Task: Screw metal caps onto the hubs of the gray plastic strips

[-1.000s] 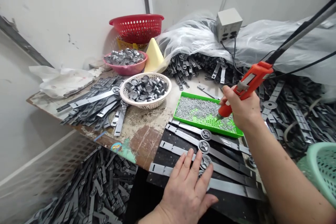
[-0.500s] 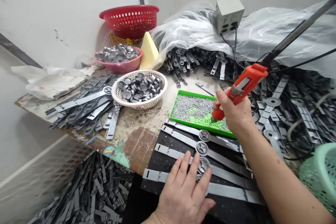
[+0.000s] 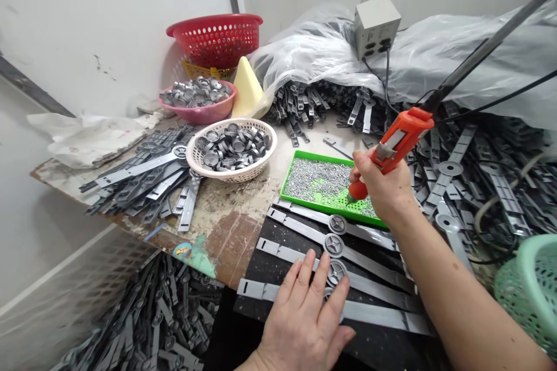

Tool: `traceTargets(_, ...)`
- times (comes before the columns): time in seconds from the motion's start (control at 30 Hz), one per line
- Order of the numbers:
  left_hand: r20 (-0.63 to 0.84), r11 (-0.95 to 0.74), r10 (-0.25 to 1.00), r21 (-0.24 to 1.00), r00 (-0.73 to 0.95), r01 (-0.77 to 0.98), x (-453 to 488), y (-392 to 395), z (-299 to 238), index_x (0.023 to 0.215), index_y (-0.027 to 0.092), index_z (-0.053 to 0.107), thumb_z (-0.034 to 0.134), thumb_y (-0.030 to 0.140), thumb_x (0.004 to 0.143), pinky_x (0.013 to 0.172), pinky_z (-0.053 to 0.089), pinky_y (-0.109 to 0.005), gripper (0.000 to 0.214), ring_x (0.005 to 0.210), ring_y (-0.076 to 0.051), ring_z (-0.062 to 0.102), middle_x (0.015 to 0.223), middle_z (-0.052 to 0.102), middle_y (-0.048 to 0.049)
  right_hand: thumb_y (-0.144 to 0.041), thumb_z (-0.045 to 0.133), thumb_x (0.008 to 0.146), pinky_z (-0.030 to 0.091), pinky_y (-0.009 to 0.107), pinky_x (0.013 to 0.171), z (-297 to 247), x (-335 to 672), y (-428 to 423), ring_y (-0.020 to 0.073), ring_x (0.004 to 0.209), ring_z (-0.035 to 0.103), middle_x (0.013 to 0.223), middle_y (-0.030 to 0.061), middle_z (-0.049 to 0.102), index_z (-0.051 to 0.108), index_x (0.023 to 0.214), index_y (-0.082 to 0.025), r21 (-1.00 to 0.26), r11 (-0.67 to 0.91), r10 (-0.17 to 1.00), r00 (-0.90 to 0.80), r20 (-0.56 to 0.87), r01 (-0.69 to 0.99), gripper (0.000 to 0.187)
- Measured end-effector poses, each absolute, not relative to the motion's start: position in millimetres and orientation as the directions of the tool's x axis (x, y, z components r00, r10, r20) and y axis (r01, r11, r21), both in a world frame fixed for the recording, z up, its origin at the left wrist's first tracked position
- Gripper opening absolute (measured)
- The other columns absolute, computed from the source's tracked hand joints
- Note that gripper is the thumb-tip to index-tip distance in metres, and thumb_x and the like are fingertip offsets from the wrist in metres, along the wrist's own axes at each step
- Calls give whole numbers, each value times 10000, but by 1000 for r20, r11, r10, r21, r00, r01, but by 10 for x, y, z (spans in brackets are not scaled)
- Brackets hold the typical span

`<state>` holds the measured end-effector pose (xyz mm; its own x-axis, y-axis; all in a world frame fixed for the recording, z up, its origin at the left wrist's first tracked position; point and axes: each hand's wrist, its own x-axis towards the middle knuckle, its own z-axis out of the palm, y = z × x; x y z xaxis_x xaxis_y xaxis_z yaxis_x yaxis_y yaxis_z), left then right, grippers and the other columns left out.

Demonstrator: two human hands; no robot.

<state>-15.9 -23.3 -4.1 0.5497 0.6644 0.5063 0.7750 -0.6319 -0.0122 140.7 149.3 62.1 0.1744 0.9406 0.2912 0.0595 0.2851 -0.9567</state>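
Observation:
An orange electric screwdriver [image 3: 398,140] is gripped in my right hand [image 3: 385,185], tilted with its tip down at the green tray [image 3: 300,200]. Small silver screws [image 3: 319,177] cover much of that tray, and bare green mesh shows near the tip. My left hand [image 3: 304,313] lies flat, fingers spread, over the nearest grey plastic strip [image 3: 378,316]. Its fingertips reach the round spoked middle of the strip behind [image 3: 278,252]. Two more strips, one of them here [image 3: 300,226], lie roughly parallel between there and the tray, on a black board [image 3: 256,266].
Round grey caps fill a cream basket [image 3: 230,174] and a pink bowl [image 3: 204,113]. Grey strips are heaped at the left [image 3: 143,177], at the right [image 3: 470,185] and below the table edge. A mint basket [image 3: 531,290] stands at right; a control box [image 3: 376,23] sits at the back.
The screwdriver and my right hand have shifted very slightly left, its tip still at the tray. My left hand stays flat in the same place. The whole view has moved a little.

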Motion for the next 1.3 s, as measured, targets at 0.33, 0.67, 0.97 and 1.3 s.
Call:
traceTargets(0.33, 439, -620, 709, 17, 551, 784, -168, -272, -55, 1355, 182, 470, 493, 461, 903, 1001, 400, -484, 531, 1293, -377, 388, 1387, 455, -187, -434, 729, 696, 467, 300, 444, 926, 1460, 1417, 130, 467, 531, 567, -36, 526, 502, 696, -225, -935, 354, 917, 196, 348, 2, 309)
traceTargets(0.67, 411, -583, 777, 183, 477, 792, -182, -479, -9, 1377, 314, 416, 508, 472, 905, 1063, 280, -546, 507, 1372, -345, 254, 1458, 354, -167, -399, 733, 686, 428, 307, 460, 1267, 1213, 545, 113, 428, 473, 503, -44, 488, 502, 606, -216, -893, 307, 947, 10, 321, -331, 306)
traceTargets(0.97, 415, -601, 770, 215, 486, 769, -164, -620, -50, 1357, 270, 444, 510, 493, 896, 1055, 281, -569, 517, 1359, -349, 287, 1429, 397, -180, -400, 728, 713, 421, 294, 462, 1049, 1164, 170, 108, 424, 477, 523, -51, 507, 514, 672, -216, -920, 255, 959, -40, 279, -298, 285)
traceTargets(1.3, 554, -516, 803, 458, 221, 724, -201, -657, 95, 926, 182, 622, 566, 323, 901, 996, 354, -415, 154, 1005, -196, 583, 1000, 665, -52, -406, 734, 708, 424, 293, 458, 1059, 1164, 89, 109, 431, 475, 517, -44, 502, 523, 643, -212, -911, 257, 956, -53, 288, -323, 294)
